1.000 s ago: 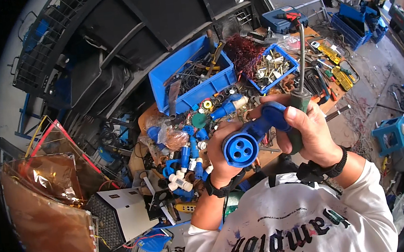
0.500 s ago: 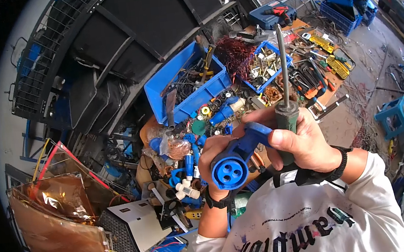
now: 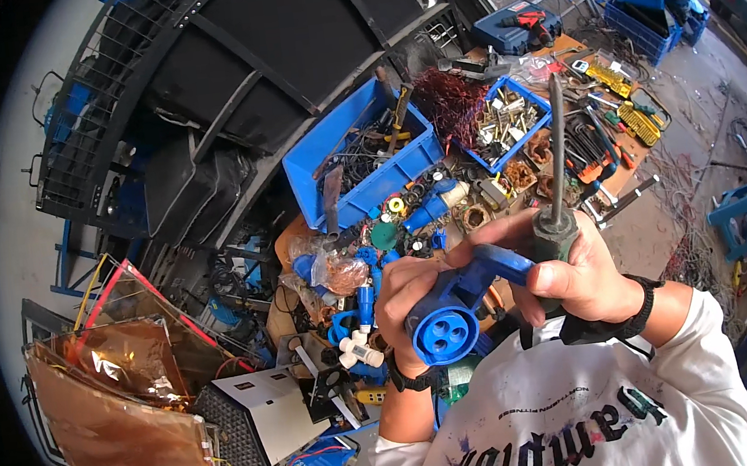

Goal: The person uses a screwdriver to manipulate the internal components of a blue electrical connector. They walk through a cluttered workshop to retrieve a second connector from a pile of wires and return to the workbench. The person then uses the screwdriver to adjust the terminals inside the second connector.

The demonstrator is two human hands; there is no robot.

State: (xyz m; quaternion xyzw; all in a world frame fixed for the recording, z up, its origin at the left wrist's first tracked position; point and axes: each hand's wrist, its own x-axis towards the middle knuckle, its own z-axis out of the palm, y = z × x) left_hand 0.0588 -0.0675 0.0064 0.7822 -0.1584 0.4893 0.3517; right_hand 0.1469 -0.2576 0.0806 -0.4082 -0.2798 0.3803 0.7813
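My left hand (image 3: 405, 298) is closed around a blue industrial socket connector (image 3: 444, 336). Its round face, with three holes, points toward me. The connector's hinged blue cap (image 3: 502, 262) is flipped up, and my right thumb rests against it. My right hand (image 3: 592, 275) grips a screwdriver (image 3: 555, 136) by its dark green handle, the long metal shaft pointing up and away from me. Part of the handle is hidden by my fingers. Just beyond my hands lies another blue plug with a pale end (image 3: 437, 205), among loose parts.
Beyond my hands stand a blue crate (image 3: 369, 192) of tools and a small blue tray (image 3: 508, 123) of metal pieces. Hand tools cover the right of the board, with a red drill (image 3: 534, 25) on a case behind. A white multi-way fitting (image 3: 360, 351) lies left. Copper-coloured sheets (image 3: 122, 441) stand lower left.
The whole view has shifted slightly, so the scene sits further right and lower. The screwdriver's tip has dropped a little to the right. Both hands keep their hold.
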